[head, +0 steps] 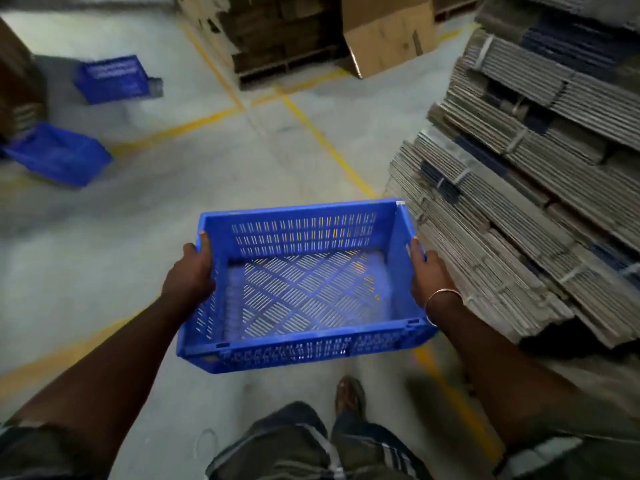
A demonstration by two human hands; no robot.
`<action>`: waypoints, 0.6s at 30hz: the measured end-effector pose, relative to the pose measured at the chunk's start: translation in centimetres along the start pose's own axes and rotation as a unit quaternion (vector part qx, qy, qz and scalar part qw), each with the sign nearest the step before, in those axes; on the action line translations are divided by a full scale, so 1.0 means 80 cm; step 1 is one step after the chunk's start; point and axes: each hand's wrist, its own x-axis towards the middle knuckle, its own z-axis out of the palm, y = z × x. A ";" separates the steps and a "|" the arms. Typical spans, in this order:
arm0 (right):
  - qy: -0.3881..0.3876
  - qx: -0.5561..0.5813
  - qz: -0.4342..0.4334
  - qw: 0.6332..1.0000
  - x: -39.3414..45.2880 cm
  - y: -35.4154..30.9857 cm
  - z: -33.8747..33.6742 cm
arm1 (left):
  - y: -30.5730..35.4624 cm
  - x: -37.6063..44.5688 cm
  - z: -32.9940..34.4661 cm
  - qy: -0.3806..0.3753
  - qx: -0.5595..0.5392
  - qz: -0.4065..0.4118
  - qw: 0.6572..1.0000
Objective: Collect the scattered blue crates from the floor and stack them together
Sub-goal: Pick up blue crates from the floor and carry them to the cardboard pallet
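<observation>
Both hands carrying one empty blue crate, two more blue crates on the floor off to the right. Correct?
Not quite. In the head view the left hand and right hand do grip the sides of the empty blue crate, but the near floor crate and the far floor crate lie to the left. On the right are bundled cardboard stacks.

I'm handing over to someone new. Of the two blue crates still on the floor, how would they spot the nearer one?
Start at the yellow floor line running left from the crossing. Just past its far-left end, by the picture's left edge, sits the nearer crate. Unlike the farther crate above it, it lies tipped at an angle, and unlike the held crate, no hand touches it.
</observation>
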 end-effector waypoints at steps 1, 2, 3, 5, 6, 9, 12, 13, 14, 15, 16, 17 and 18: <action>0.005 0.012 -0.008 1.000 0.026 -0.009 -0.009 | -0.004 0.018 -0.007 0.002 -0.004 -0.011 1.000; 0.012 0.023 -0.017 1.000 0.053 -0.017 -0.015 | -0.008 0.035 -0.013 0.005 -0.009 -0.020 1.000; 0.018 0.027 -0.026 0.999 0.077 -0.027 -0.020 | -0.012 0.052 -0.017 0.010 -0.012 -0.025 1.000; 0.016 0.024 -0.044 0.999 0.125 -0.050 -0.029 | -0.024 0.090 -0.026 0.015 -0.014 -0.033 0.999; 0.010 0.025 -0.050 0.998 0.152 -0.061 -0.034 | -0.030 0.112 -0.030 0.018 -0.017 -0.038 0.999; -0.007 0.023 -0.061 0.998 0.232 -0.100 -0.046 | -0.052 0.179 -0.037 0.006 -0.023 -0.057 0.998; 0.001 0.028 -0.076 0.997 0.312 -0.149 -0.050 | -0.083 0.257 -0.043 0.005 -0.034 -0.059 0.998; 0.009 0.022 -0.078 0.997 0.340 -0.165 -0.052 | -0.094 0.285 -0.047 0.007 -0.034 -0.060 0.998; 0.013 0.017 -0.076 0.997 0.366 -0.181 -0.054 | -0.104 0.314 -0.053 0.005 -0.034 -0.060 0.998; 0.013 0.017 -0.074 0.997 0.390 -0.196 -0.057 | -0.114 0.340 -0.059 -0.001 -0.036 -0.058 0.998; 0.014 0.014 -0.076 0.997 0.411 -0.211 -0.061 | -0.124 0.365 -0.066 -0.002 -0.038 -0.055 0.998; 0.014 0.003 -0.078 0.997 0.431 -0.227 -0.065 | -0.132 0.390 -0.074 0.001 -0.034 -0.049 0.998; 0.017 -0.001 -0.080 0.997 0.453 -0.242 -0.071 | -0.140 0.415 -0.084 0.001 -0.028 -0.045 0.999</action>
